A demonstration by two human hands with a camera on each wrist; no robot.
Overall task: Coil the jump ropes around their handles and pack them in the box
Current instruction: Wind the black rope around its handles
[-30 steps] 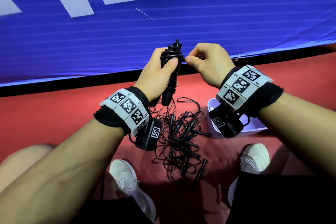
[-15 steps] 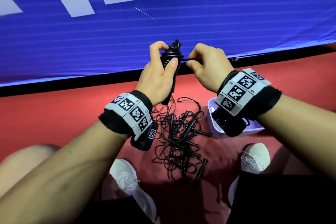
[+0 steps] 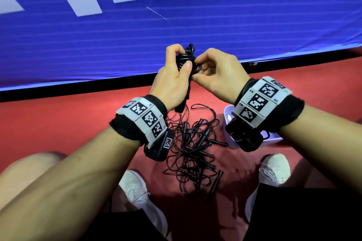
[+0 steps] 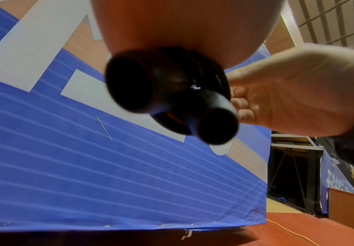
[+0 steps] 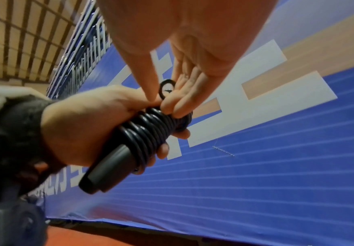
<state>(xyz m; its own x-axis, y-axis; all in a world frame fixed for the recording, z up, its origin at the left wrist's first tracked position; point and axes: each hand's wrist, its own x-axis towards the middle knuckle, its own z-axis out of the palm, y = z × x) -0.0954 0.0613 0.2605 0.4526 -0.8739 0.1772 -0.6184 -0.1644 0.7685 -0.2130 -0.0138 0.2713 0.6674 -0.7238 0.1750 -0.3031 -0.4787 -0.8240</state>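
Observation:
My left hand (image 3: 183, 59) grips a black coiled jump rope (image 3: 186, 60) upright at chest height, with the cord wound in tight turns round its two handles (image 5: 150, 133). The handle ends (image 4: 216, 126) stick out below my palm. My right hand (image 3: 197, 69) is pressed against the top of the coil, and its thumb and fingers (image 5: 178, 101) pinch a small loop of the cord (image 5: 167, 87). Below, a tangled pile of jump ropes (image 3: 194, 152) lies on the red floor. The white box (image 3: 228, 112) stands to the right of the pile, mostly hidden by my right wrist.
A blue padded wall (image 3: 176, 31) with white lettering rises just beyond my hands, above a black base strip. My white shoes (image 3: 137, 190) (image 3: 274, 170) rest on either side of the pile. A loose black handle (image 3: 215, 185) lies at the pile's near edge.
My right hand has come in from the right, where it held the cord taut, and now pinches a loop against the coil's top. My left fingers have shifted higher on the bundle.

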